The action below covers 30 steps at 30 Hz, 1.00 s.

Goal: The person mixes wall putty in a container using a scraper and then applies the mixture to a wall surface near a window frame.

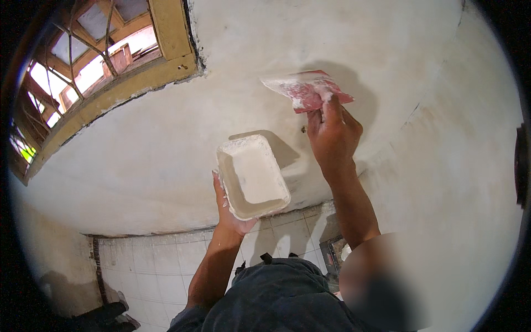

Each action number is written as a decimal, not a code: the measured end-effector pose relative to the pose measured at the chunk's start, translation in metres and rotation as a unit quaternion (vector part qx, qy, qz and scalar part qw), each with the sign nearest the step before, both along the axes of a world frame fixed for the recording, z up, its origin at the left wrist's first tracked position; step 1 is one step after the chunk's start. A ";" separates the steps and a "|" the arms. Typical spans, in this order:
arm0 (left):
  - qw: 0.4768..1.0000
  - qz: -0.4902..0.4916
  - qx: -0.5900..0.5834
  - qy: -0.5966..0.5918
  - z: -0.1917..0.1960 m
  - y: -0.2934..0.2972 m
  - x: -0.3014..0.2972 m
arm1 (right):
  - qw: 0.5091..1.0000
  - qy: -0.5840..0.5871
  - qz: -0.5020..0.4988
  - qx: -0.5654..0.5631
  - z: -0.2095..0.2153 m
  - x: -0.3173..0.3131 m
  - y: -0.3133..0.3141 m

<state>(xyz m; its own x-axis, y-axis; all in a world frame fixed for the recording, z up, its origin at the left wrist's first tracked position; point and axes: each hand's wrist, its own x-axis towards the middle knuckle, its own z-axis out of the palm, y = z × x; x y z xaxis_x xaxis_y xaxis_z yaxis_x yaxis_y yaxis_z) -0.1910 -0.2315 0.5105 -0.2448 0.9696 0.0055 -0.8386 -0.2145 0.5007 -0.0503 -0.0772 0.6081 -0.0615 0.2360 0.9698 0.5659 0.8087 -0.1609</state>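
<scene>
My right hand (334, 135) pinches a flat red putty spreader (318, 94) by its near edge, in front of the wall (221, 105). White paste smears much of the spreader, most thickly along its left part. Whether its far edge touches the wall I cannot tell. Lower and to the left, my left hand (229, 211) grips a pale rectangular tub (236, 180) from its left side and underneath. The tub is tilted so that its inside shows, coated with whitish paste. My left fingers have paste on them too.
A yellow wooden window frame (174, 33) with metal bars stands at the upper left. White floor tiles (166, 257) meet the wall below. A dark object (105, 315) lies at the lower left, and a dark-framed item (333, 252) partly shows by my right forearm.
</scene>
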 end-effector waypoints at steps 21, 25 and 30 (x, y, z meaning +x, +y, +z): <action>1.000 0.015 0.014 -0.009 -0.016 0.004 -0.002 | 0.969 -0.128 -0.173 0.125 0.135 0.032 0.040; 0.999 0.027 0.007 -0.018 -0.022 0.004 -0.007 | 0.983 -0.114 -0.136 0.038 0.061 0.005 0.039; 1.000 0.019 -0.014 0.007 -0.025 0.005 -0.007 | 0.987 -0.089 -0.108 0.077 0.047 -0.011 0.057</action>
